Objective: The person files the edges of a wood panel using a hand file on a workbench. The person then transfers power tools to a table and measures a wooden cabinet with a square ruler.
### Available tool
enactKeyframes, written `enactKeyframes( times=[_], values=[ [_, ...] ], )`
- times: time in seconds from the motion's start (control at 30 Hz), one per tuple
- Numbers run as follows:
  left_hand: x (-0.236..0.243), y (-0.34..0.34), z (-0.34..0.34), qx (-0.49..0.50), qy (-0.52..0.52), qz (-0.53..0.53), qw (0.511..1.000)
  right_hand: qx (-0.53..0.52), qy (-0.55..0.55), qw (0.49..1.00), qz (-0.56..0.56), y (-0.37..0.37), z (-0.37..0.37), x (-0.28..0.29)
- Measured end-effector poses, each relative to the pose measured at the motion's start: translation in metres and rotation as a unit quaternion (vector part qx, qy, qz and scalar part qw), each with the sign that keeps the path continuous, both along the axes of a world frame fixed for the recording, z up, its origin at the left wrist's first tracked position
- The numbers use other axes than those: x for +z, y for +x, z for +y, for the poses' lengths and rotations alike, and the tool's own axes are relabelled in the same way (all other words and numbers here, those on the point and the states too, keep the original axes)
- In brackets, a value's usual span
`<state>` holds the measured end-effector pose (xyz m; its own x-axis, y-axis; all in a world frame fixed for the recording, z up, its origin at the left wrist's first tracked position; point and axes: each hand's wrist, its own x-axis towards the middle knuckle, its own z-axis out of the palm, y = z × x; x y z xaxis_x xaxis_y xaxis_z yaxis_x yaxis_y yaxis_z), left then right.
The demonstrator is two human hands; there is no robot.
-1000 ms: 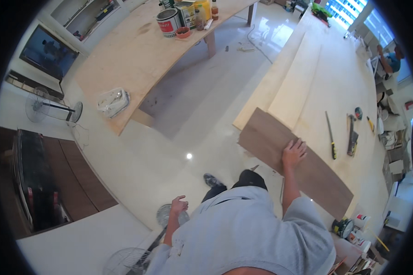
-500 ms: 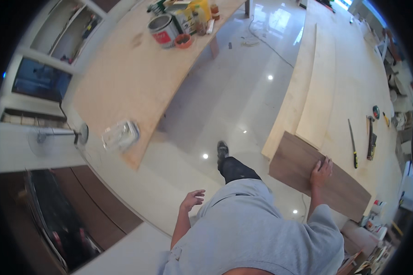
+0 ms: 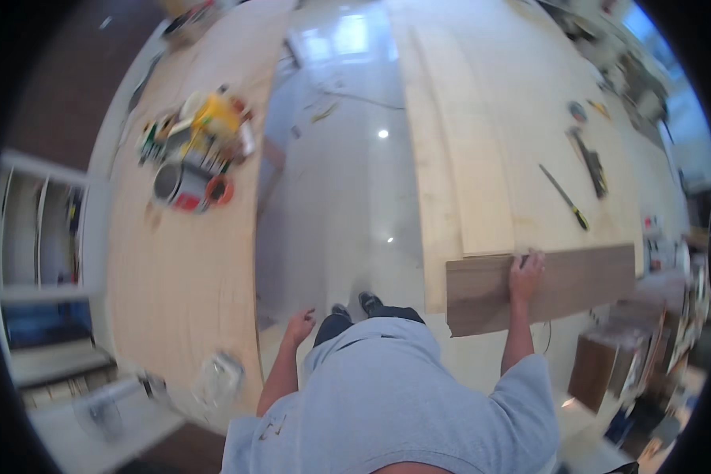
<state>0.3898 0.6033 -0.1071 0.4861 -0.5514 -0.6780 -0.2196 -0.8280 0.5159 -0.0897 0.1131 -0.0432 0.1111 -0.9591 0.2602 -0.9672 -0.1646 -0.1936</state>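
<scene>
Shoes (image 3: 362, 304) have come side by side, where one led in a stride half a second ago; view has swung round, so the brown board (image 3: 482, 299) now runs nearly level across it; right hand (image 3: 527, 276) is on the board in both.

Board position: crosswise at the near end of the right-hand table (image 3: 557, 134), its near edge toward the wearer; far edge meets or overlaps the end of a pale strip (image 3: 482, 182), cannot tell which. Right hand lies over the board left of its middle, fingertips at the far edge; cannot tell whether they pinch it or merely rest. Left hand (image 3: 299, 325) hangs low near the left-hand table (image 3: 213, 284); fingers loosely curled, nothing in them.

Handling, as judged: thin panel, stiff along its length, fairly light; smooth face may slide under a flat palm; lower left corner looks ragged, likely to splinter or chip; better hold is both long edges near the middle, or one hand toward each end, clear of that corner.

Beyond it: yellow-and-black-handled tool (image 3: 565, 197); hammer (image 3: 588, 162); both well apart from the fingers.
</scene>
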Motion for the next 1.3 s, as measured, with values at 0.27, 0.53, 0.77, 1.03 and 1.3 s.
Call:
enactKeyframes(
  times=[0.27,0.53,0.77,1.03,1.3],
  values=[
    [-0.019,0.078,-0.105,-0.265,0.064,0.129,0.953,-0.079,0.000,0.996,0.049,0.020,0.003,-0.021],
    [0.003,0.223,-0.249,-0.099,0.064,0.250,0.961,-0.288,0.093,0.946,-0.113,0.103,0.027,0.021],
    [-0.033,0.305,-0.328,-0.236,0.121,0.188,0.946,-0.399,0.135,0.907,-0.028,0.211,0.103,0.024],
    [-0.076,0.306,-0.355,-0.361,0.078,0.146,0.918,-0.423,0.247,0.871,-0.030,0.207,0.074,0.025],
    [-0.082,0.260,-0.410,-0.481,0.014,0.091,0.872,-0.381,0.267,0.884,-0.045,0.192,0.073,0.028]
  ],
)
